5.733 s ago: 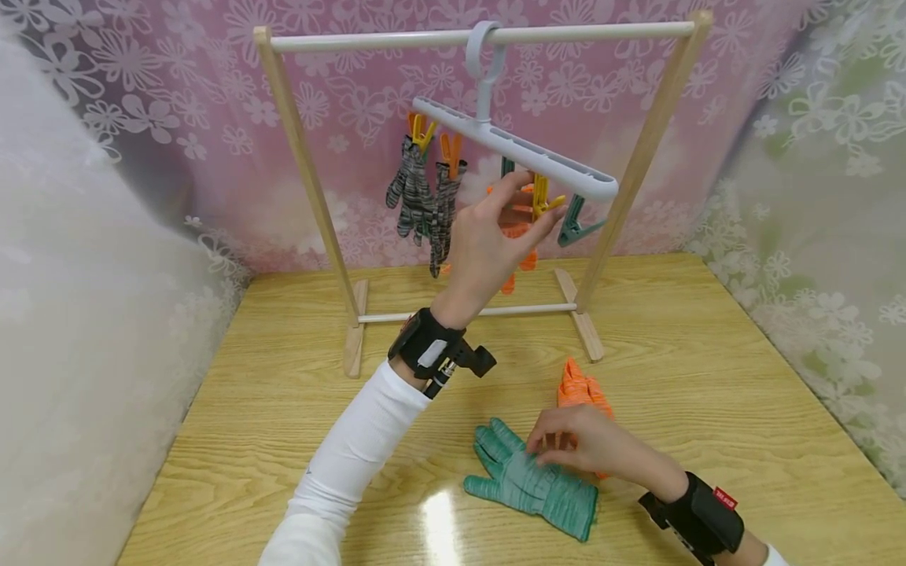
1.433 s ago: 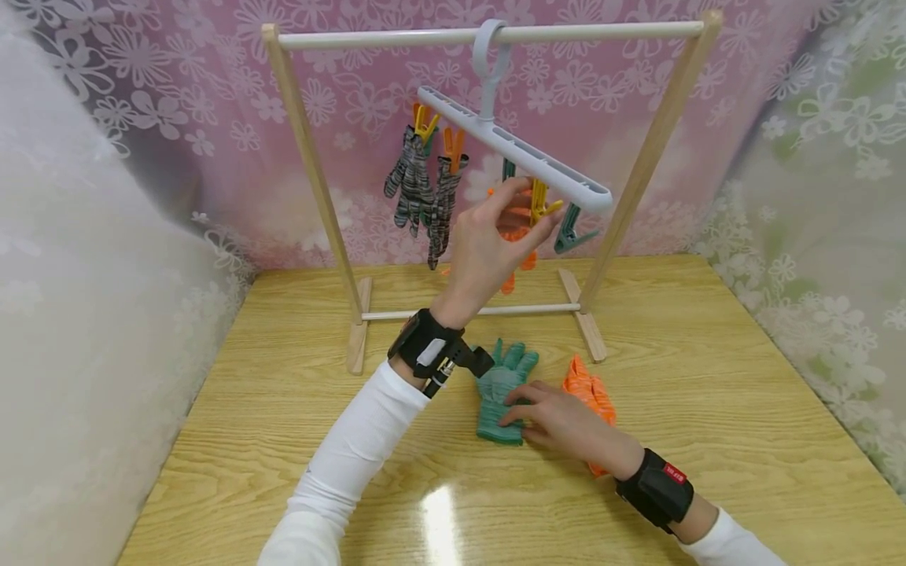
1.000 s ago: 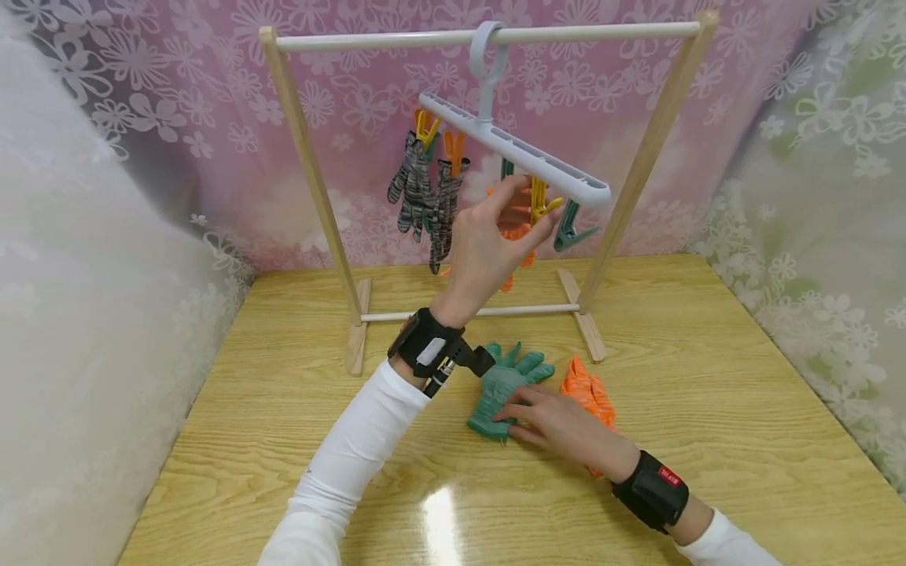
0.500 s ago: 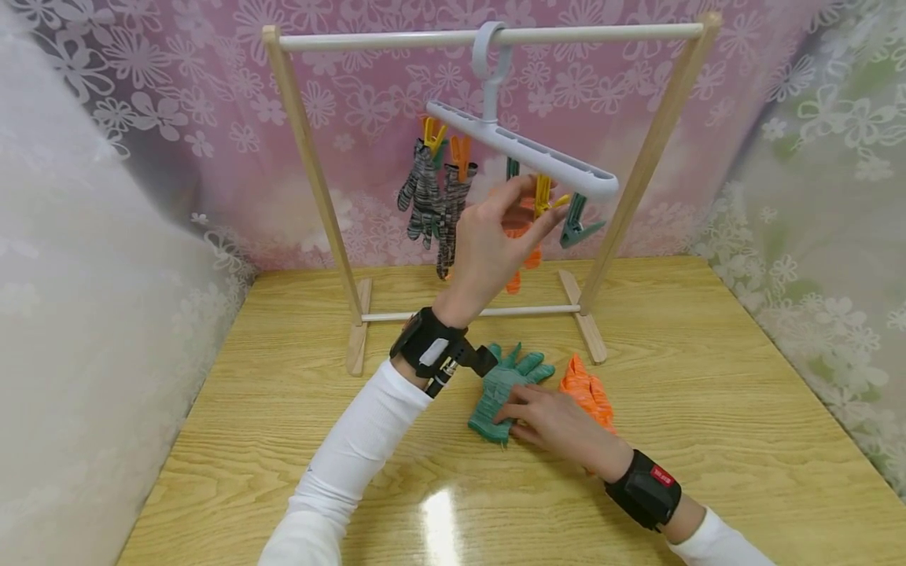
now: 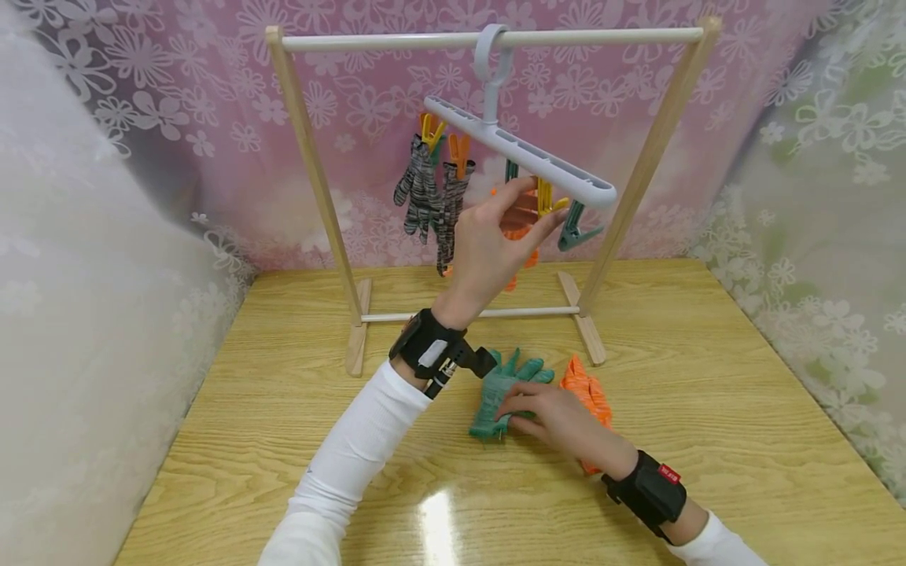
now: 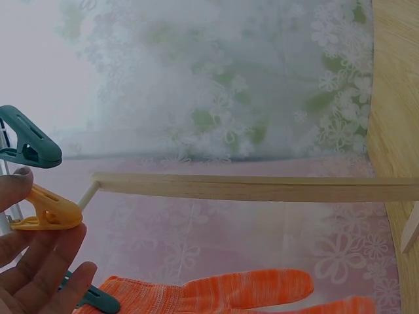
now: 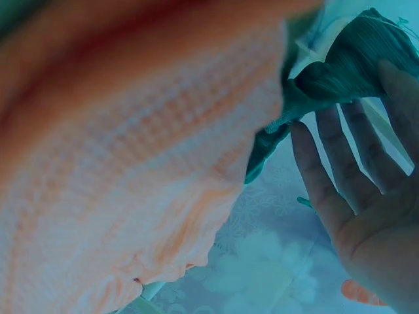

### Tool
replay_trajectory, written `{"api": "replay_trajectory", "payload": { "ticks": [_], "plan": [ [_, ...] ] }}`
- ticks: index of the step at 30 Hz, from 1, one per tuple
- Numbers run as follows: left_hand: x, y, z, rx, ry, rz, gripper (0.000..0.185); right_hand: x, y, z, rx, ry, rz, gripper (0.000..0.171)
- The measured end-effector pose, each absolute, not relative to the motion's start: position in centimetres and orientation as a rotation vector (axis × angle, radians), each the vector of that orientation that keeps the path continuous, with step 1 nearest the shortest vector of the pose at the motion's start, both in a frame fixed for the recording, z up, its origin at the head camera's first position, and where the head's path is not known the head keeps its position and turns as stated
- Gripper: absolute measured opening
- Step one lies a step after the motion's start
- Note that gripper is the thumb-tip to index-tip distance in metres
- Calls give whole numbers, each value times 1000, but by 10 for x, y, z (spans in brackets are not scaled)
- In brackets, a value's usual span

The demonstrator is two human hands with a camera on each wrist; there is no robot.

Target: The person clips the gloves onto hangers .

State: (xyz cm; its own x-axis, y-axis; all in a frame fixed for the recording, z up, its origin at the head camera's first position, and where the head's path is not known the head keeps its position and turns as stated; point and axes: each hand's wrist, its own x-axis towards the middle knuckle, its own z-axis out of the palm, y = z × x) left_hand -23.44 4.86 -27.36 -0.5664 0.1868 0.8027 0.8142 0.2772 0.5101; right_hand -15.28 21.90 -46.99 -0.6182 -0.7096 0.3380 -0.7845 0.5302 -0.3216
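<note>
High under the grey hanger [image 5: 524, 153], my left hand [image 5: 484, 248] pinches a yellow clothespin [image 6: 55, 209] between thumb and fingers. A dark green clothespin [image 5: 575, 228] hangs at the hanger's near end. Behind the left hand an orange glove [image 6: 163, 296] hangs from another green clothespin [image 6: 98, 299]. On the table, my right hand [image 5: 559, 417] pinches the cuff of a green glove [image 5: 495, 385], whose fingers point away. The right wrist view shows that cuff [image 7: 366, 59] bunched up at the thumb. An orange glove [image 5: 586, 389] lies beside the right hand, partly under the forearm.
The hanger hooks over the white bar [image 5: 382, 41] of a wooden rack [image 5: 307, 157]. Grey-black gloves [image 5: 421, 189] hang from yellow and orange clothespins [image 5: 458, 153] at its far end. Floral sheets [image 5: 177, 94] enclose the back and sides of the wooden table [image 5: 283, 440].
The green glove has been turned and pushed farther back and left, its fingers now pointing away. The right hand has gone to its cuff and taken hold. The left hand stays at the yellow clothespin.
</note>
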Motion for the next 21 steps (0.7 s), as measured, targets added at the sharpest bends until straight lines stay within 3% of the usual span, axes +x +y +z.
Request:
{"api": "replay_trajectory", "payload": {
  "ticks": [21],
  "plan": [
    [-235, 47, -275, -909, -1947, -1325, 40, -161, 223, -452, 904, -2560, 985, 23]
  ]
}}
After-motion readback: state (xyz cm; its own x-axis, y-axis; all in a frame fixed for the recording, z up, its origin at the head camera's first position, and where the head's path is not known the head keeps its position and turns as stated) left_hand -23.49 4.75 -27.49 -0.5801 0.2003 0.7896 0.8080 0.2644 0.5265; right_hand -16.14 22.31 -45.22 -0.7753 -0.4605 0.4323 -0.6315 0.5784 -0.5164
